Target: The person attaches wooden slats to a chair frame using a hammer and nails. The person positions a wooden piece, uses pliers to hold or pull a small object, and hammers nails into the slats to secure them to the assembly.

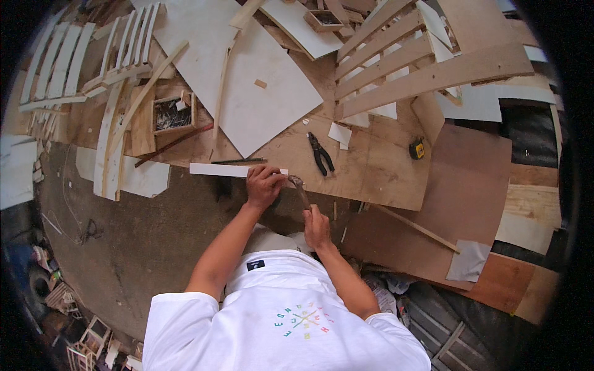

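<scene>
A narrow white wooden strip (216, 170) lies along the near edge of the workbench (380, 176). My left hand (265, 184) is closed over its right end, with thumb and forefinger pinched together there. Any small thing in that pinch is too small to make out. In my right hand (317, 227) is a hammer (302, 196), gripped by its handle. The hammer's head is right beside my left fingertips, at the end of the strip. Just beyond my hands, black-handled pliers (321, 154) rest on the bench.
An open wooden box of nails (174, 115) stands at the left of the bench, near a large white panel (247, 80). Slatted wooden frames (396, 68) rise at the far right and far left. A yellow-and-black tape measure (416, 148) sits at the right. A brown board (458, 198) lies beyond it.
</scene>
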{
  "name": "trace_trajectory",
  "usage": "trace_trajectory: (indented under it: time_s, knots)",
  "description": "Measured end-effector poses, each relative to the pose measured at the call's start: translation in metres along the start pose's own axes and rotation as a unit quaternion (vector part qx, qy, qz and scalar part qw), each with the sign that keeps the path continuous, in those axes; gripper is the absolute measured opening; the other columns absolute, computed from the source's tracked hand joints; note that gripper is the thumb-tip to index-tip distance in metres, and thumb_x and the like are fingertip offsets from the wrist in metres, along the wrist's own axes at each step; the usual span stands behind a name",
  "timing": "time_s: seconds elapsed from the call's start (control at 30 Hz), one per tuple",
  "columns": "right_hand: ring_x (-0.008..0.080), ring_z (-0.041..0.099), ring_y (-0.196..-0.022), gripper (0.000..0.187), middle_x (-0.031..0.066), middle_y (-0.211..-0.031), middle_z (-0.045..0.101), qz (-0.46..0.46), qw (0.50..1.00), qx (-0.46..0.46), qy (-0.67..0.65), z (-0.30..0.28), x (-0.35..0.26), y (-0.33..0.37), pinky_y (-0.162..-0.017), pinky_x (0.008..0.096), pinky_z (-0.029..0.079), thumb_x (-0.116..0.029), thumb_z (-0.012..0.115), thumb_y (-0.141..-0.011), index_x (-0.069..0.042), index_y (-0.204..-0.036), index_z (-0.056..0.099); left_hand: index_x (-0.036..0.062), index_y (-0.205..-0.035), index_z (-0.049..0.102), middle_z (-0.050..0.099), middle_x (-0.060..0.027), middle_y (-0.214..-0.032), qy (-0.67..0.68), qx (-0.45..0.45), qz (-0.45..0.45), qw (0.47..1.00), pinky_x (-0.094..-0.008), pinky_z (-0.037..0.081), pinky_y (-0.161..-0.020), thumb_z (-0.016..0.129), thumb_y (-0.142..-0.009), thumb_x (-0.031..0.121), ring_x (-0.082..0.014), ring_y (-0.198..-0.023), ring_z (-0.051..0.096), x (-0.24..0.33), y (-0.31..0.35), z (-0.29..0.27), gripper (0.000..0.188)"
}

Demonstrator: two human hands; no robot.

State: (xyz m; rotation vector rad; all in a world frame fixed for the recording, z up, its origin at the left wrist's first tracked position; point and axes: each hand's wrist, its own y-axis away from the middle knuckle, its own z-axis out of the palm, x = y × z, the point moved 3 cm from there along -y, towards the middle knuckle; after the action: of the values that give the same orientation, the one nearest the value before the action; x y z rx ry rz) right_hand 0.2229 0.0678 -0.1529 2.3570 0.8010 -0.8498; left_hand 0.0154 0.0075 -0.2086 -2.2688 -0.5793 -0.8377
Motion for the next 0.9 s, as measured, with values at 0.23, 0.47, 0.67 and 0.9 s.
trace_trajectory:
  time_s: [0.23,0.47,0.67,0.9]
  knots:
    - [0.0519,0.064,-0.076,0.028,0.0295,-0.079,0.063,-0.014,1.0,0.006,0.021,0.007,-0.001,-0.006,-0.062,0.0562,0.047,-0.028,0.052,-0.106,0.0,-0.109,0.054,0.0205,-0.086,0.078,0.07,0.005,-0.095,0.003,0.006,0.001,1.0,-0.0384,0.044,-0.087,0.08,-0.074,0.013,-0.0217,-0.097,0.063,-0.002,0.003,0.0,0.015]
    - [0.0497,0.063,-0.074,0.034,0.0274,-0.077,0.061,-0.031,0.999,0.032,0.014,0.012,0.002,0.0,-0.062,0.0525,0.046,-0.034,0.048,-0.108,0.0,-0.107,0.054,0.0204,-0.084,0.078,0.07,0.005,-0.094,0.002,0.006,0.009,1.0,-0.0383,0.044,-0.089,0.081,-0.074,0.015,-0.0215,-0.098,0.063,0.0,-0.003,-0.002,0.012]
    - [0.05,0.064,-0.073,0.045,0.0271,-0.073,0.061,0.004,0.999,0.035,0.008,0.018,0.02,-0.001,-0.063,0.0552,0.046,-0.043,0.049,-0.106,0.002,-0.112,0.056,0.0202,-0.084,0.078,0.07,0.0054,-0.094,0.002,-0.009,-0.001,1.0,-0.0386,0.044,-0.089,0.081,-0.075,0.015,-0.0213,-0.098,0.063,-0.001,-0.004,0.002,0.011]
    - [0.046,0.065,-0.074,0.046,0.0244,-0.077,0.063,0.052,0.995,0.057,-0.067,0.006,0.007,0.003,-0.063,0.0471,0.048,-0.041,0.045,-0.108,0.004,-0.106,0.057,0.0146,-0.108,0.075,0.068,-0.0018,-0.105,0.008,-0.074,-0.013,0.997,-0.043,0.045,-0.094,0.08,-0.077,0.012,-0.027,-0.105,0.063,-0.001,-0.006,-0.01,0.031]
